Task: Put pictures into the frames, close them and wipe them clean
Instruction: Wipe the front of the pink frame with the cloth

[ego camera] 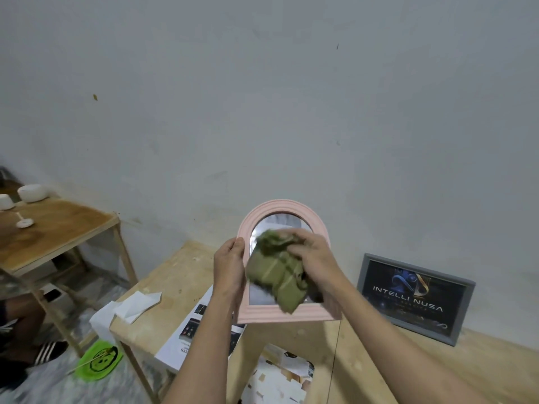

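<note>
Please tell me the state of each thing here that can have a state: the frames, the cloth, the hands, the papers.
pink arched frame: held upright above the table, being wiped.
green cloth: crumpled, pressed on the frame's glass.
left hand: grip on the frame's left edge.
right hand: grip on the cloth.
grey frame: picture inside, leaning against the wall.
white paper: loose on the table's corner.
printed sheet: flat on the table.

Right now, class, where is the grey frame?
In the head view, the grey frame stands on the table against the wall, right of the pink frame.
</note>
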